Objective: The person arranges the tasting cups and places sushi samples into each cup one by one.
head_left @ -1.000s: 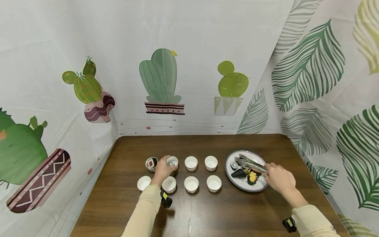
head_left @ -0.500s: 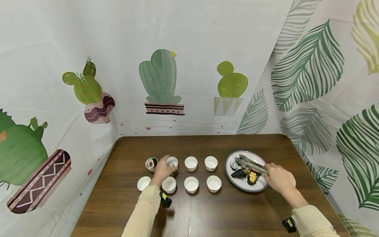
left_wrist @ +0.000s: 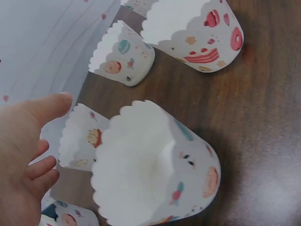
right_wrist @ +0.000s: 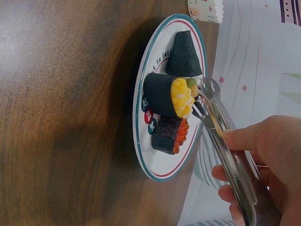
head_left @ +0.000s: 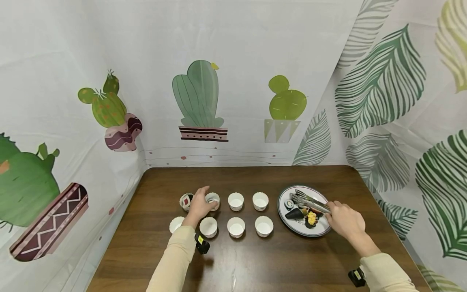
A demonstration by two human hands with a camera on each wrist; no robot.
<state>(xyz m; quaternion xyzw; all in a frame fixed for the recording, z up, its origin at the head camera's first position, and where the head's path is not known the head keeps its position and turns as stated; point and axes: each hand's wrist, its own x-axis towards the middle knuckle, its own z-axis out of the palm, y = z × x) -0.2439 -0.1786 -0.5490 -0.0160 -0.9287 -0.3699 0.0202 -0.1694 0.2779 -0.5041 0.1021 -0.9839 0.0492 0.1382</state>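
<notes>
My left hand (head_left: 200, 206) is over the left end of the back row of paper cups, thumb and fingers spread apart with nothing between them. A small piece (head_left: 211, 201) lies in the second cup (head_left: 217, 205) beside that hand. The leftmost back cup holds a sushi roll (head_left: 187, 201) with a red diamond centre. My right hand (right_wrist: 273, 150) grips metal tongs (right_wrist: 226, 162), their tips over the round plate (right_wrist: 160, 172). On it sit a corn-topped sushi (right_wrist: 164, 96), a roe-topped sushi (right_wrist: 168, 135), a dark seaweed-wrapped piece (right_wrist: 183, 55) and a small round roll (head_left: 289, 204).
Several white scalloped paper cups stand in two rows, among them a back-row cup (head_left: 235, 202) and a front-row cup (head_left: 264, 226). They stand on a brown wooden table (head_left: 255, 263). A printed cloth (head_left: 248, 81) hangs behind the table's far edge.
My left hand's fingers have spread and come away from the second back cup, the hand shifting slightly left. My right hand stays over the plate with the tongs.
</notes>
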